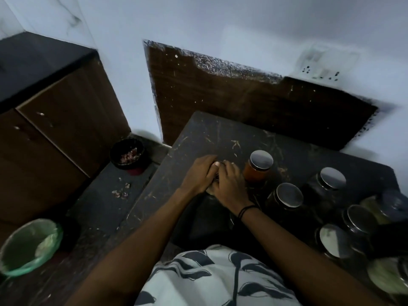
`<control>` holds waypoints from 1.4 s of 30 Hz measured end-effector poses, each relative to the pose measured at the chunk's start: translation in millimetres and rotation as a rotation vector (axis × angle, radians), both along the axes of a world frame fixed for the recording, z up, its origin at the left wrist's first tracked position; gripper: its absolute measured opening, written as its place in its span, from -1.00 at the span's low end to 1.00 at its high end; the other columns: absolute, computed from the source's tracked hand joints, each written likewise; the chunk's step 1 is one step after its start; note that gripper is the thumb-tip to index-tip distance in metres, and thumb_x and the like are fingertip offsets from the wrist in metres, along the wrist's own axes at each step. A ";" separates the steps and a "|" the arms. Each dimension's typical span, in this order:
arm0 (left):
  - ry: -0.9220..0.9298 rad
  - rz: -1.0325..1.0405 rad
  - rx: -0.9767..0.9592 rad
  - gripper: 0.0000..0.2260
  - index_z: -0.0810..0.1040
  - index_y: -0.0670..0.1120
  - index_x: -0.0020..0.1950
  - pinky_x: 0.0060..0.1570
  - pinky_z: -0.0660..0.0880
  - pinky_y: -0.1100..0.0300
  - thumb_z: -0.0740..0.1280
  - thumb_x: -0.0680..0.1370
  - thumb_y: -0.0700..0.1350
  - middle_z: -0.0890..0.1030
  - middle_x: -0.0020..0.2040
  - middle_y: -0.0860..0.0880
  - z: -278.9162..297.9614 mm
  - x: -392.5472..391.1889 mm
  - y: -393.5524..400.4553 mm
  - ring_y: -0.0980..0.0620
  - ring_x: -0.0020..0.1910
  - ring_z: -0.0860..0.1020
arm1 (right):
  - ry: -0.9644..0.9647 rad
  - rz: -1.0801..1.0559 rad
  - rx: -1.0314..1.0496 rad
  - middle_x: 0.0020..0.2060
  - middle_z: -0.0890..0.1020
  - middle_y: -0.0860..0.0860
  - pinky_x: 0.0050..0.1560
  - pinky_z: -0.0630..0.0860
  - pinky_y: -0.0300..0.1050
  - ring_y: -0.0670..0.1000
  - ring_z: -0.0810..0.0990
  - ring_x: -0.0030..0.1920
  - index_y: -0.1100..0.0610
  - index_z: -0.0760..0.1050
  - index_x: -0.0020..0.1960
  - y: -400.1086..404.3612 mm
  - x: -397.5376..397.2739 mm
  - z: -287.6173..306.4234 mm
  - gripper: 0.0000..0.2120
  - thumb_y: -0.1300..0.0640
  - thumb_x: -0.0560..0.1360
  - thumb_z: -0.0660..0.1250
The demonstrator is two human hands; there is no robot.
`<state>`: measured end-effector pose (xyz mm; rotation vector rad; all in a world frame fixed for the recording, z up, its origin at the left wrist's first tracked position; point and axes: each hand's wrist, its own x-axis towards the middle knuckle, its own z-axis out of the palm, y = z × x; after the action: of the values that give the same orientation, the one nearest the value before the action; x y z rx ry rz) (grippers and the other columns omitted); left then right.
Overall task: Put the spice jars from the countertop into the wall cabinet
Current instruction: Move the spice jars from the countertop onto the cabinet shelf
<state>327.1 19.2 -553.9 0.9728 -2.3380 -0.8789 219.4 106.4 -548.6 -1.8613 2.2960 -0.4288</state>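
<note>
Gripping something small between them, both hands sit together near the left-middle of the bench (198, 133): left hand (199, 173) and right hand (229, 184) have fingers curled around an object mostly hidden, only a pale bit showing; likely a jar lid or top, can't tell for sure. A dark shape lies under the wrists, unclear what

Jars stand right of the hands, on the bench. Red jar (257, 167) just beside the right hand. Count: about seven jars visible, one red-filled, three or four dark ones with shiny metal lids (289, 194), two or three pale greenish ones at the right edge, blurred

Handling, judged: glass-looking, rigid, breakable, moderately heavy when full; smooth lids may slip, so take each round the body below the lid, not by the lid alone

Wall cabinet not in view
</note>
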 end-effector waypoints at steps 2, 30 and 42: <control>-0.053 0.037 0.057 -0.61 0.44 -0.15 0.42 0.31 0.30 0.19 0.09 0.68 0.01 0.55 0.34 -0.16 -11.7 -6.8 -1.9 -0.05 0.31 0.50 | 0.001 -0.006 0.057 0.45 0.29 0.21 0.46 0.20 0.15 0.26 0.26 0.43 0.14 0.24 0.48 0.4 -6.4 -6.0 -0.43 -0.02 0.52 0.13; 0.634 0.302 0.637 -0.76 0.64 0.02 0.08 -0.15 0.58 0.35 0.19 0.66 -0.17 0.72 -0.01 0.10 21.4 4.8 -8.5 0.16 -0.03 0.68 | -1.247 -0.157 -0.486 0.28 0.51 0.00 0.18 0.54 -0.11 -0.04 0.54 0.25 -0.01 0.26 0.38 -6.8 -30.5 15.9 -0.52 0.10 0.49 0.29; 0.721 0.043 1.094 -0.42 0.47 -0.14 0.38 0.00 0.63 -0.02 0.36 0.49 0.19 0.62 0.23 -0.22 36.7 -4.8 12.3 -0.15 0.14 0.63 | -1.661 -0.340 -0.385 0.19 0.57 0.30 0.15 0.52 0.20 0.24 0.57 0.15 0.32 0.35 0.33 -9.2 -32.8 38.8 -0.56 0.01 0.66 0.03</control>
<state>322.3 31.6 -517.2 0.8162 -1.1387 -2.1283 186.6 97.2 -509.8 -0.4748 1.2347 -1.6743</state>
